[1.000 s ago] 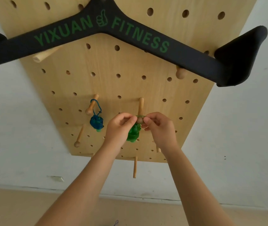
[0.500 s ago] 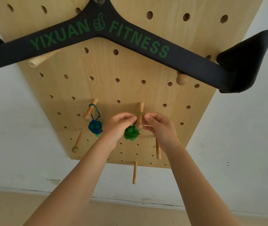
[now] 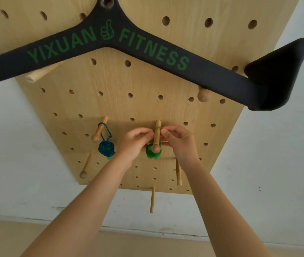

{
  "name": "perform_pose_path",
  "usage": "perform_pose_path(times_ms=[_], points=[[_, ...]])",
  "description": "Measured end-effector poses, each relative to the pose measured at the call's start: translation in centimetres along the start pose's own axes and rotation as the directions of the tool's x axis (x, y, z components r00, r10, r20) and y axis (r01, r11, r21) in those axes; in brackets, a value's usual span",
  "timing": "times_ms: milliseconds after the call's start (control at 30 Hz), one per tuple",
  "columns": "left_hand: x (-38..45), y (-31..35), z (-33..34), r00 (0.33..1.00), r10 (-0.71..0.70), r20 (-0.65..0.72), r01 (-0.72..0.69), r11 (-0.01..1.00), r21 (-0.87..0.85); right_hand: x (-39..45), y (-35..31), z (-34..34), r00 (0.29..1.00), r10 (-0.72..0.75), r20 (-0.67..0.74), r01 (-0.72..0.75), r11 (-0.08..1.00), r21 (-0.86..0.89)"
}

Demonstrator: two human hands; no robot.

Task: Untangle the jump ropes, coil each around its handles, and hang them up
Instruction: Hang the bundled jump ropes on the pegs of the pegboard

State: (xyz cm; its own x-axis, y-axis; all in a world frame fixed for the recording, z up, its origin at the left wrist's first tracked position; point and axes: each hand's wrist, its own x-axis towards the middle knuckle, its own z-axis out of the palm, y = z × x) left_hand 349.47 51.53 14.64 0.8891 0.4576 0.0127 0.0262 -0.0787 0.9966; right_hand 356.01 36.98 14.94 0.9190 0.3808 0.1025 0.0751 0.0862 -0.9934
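A coiled green jump rope (image 3: 153, 153) hangs below a wooden peg (image 3: 156, 135) on the pegboard (image 3: 147, 80). Its thin green loop (image 3: 158, 128) lies over the peg's shaft. My left hand (image 3: 135, 143) pinches the loop on the peg's left side. On the right side, my right hand (image 3: 180, 142) pinches the same loop. A coiled blue jump rope (image 3: 106, 148) hangs by its own loop from the neighbouring peg (image 3: 99, 131) to the left, untouched.
A black V-shaped pull bar (image 3: 147, 52) marked YIXUAN FITNESS hangs across the board's upper part. Several other wooden pegs (image 3: 178, 172) stick out lower down. A white wall and a tan floor lie behind and below.
Both hands slid the green loop further up the peg's shaft toward the board. The coiled bundle now hangs under the peg's knob.
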Motion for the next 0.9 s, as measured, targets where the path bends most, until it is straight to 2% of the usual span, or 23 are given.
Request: perform_pose_path(times_ms=[133, 300, 367, 467, 567, 700, 767, 900], points=[[-0.4, 0.3, 0.1, 1.000, -0.002, -0.023, 0.002, 1.000, 0.009, -0.3, 0.4, -0.3, 1.000, -0.023, 0.021, 0.024, 0.998, -0.053], [-3.7, -1.7, -1.1, 0.992, -0.010, -0.126, 0.020, 0.997, 0.080, -4.4, 2.5, -1.5, 0.986, -0.103, -0.132, 0.076, 0.979, -0.189], [-6.4, -4.2, -2.1, 0.989, 0.046, -0.138, -0.017, 0.978, 0.208, -7.6, 3.9, -1.6, 0.980, -0.078, -0.184, 0.033, 0.971, -0.235], [-10.4, -9.1, -4.0, 0.996, 0.090, -0.013, -0.074, 0.881, 0.467, -12.9, 7.2, -0.7, 0.986, 0.015, -0.163, -0.071, 0.934, -0.349], [-12.8, -15.4, -6.4, 0.995, -0.012, 0.097, -0.056, 0.747, 0.663, -17.2, 12.6, 1.4, 0.982, 0.150, -0.115, -0.189, 0.825, -0.533], [-16.8, -27.1, -10.5, 0.938, -0.292, 0.185, 0.044, 0.631, 0.774, -22.5, 22.6, 4.9, 0.931, 0.356, -0.088, -0.318, 0.666, -0.675], [-20.0, -32.9, -12.2, 0.908, -0.379, 0.177, 0.089, 0.590, 0.802, -25.1, 27.9, 6.3, 0.888, 0.456, -0.065, -0.360, 0.599, -0.716], [-25.4, -43.0, -14.5, 0.882, -0.461, 0.100, 0.200, 0.557, 0.806, -29.4, 38.0, 8.0, 0.818, 0.574, -0.030, -0.376, 0.494, -0.784]])
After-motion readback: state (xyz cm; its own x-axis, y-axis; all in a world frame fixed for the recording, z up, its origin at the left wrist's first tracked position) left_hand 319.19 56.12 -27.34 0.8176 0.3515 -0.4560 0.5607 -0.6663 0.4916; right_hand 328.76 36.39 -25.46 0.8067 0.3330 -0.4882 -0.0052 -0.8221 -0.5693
